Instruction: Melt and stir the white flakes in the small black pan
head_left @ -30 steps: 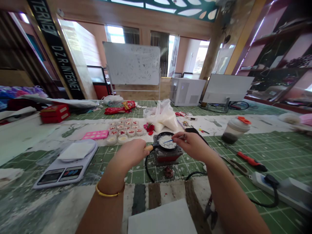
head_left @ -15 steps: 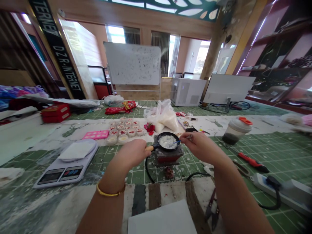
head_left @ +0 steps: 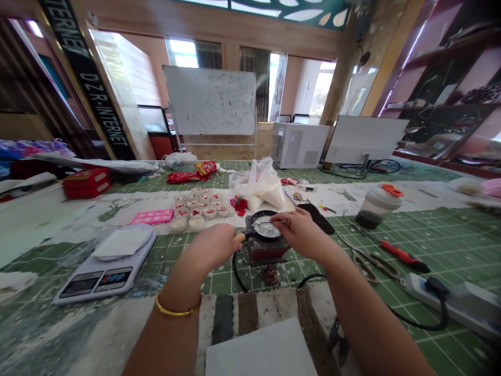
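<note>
Green gridded cutting mats cover the table, where the small black pan (head_left: pixel 263 227) of white flakes, judged light but hot, is steadied on its burner (head_left: pixel 267 249) by the wooden handle clasped in the left hand (head_left: pixel 213 243), while a thin stirring stick (head_left: pixel 270 223) is pinched by the right hand (head_left: pixel 299 232).

Pan and stirrer on heater

A small black pan (head_left: pixel 264 227), level and filled with white flaky material, was seated on a red heater block (head_left: pixel 267 248). Its wooden handle (head_left: pixel 238 237) was pointed left. A thin stick (head_left: pixel 269 223) was laid across the contents.
</note>
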`<state>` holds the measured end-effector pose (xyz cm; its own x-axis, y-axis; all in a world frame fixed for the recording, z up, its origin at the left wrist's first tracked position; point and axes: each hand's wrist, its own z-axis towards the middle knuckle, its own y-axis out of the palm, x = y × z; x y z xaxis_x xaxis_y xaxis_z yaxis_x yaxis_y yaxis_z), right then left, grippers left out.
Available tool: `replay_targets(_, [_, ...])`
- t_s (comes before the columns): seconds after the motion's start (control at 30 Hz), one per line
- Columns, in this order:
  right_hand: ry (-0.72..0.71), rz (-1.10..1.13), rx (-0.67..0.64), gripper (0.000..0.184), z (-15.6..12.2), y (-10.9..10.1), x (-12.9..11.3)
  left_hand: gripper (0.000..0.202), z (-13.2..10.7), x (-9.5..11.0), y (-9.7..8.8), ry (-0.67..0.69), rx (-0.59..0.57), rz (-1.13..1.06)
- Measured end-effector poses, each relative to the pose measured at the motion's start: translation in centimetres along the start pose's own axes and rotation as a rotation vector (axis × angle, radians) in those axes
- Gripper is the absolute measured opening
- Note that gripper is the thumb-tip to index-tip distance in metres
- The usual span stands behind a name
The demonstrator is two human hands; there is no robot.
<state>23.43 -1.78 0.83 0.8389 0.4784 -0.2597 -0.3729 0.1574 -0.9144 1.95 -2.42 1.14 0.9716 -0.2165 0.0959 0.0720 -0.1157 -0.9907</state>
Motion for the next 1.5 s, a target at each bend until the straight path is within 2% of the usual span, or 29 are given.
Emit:
replay_targets(0.1, [0.063, -0.062, 0.000, 0.027, -0.1, -0.2, 0.1, 0.033, 0.1, -0.1, 0.1, 0.006, -0.006, -0.001])
replay_targets(0.23, [-0.080, 0.033, -0.043, 0.028, -0.2, -0.2, -0.1, 0.038, 0.1, -0.2, 0.3, 0.011, -0.006, 0.004])
replay_targets(0.4, [0.051, -0.051, 0.016, 0.027, 0.2, 0.3, 0.0, 0.039, 0.0, -0.2, 0.2, 0.025, 0.007, -0.001])
replay_targets(0.57, [-0.076, 0.036, -0.017, 0.029, 0.1, 0.2, -0.2, 0.038, 0.0, -0.3, 0.1, 0.005, 0.013, -0.013])
replay_targets(0.73, [0.043, -0.069, 0.023, 0.028, 0.2, 0.2, 0.1, 0.041, -0.1, -0.5, -0.1, 0.009, 0.009, -0.035])
replay_targets(0.9, [-0.074, 0.019, -0.020, 0.028, -0.1, -0.3, 0.1, 0.043, -0.1, -0.4, -0.1, -0.018, 0.002, -0.052])
replay_targets(1.03, [0.062, -0.091, 0.009, 0.028, -0.1, -0.4, 0.2, 0.044, 0.0, -0.5, 0.1, 0.006, 0.008, -0.050])
replay_targets(1.2, [-0.070, 0.044, -0.057, 0.029, -0.4, -1.0, 0.0, 0.047, 0.1, -0.5, 0.1, 0.001, 0.006, -0.024])
replay_targets(1.37, [0.090, -0.114, -0.019, 0.029, -0.3, -1.1, 0.4, 0.045, 0.1, -0.6, 0.1, 0.009, -0.008, -0.032])
replay_targets(1.5, [-0.048, 0.048, -0.072, 0.030, -0.5, -1.3, 0.3, 0.040, 0.1, -0.6, 0.2, 0.010, 0.006, -0.029])
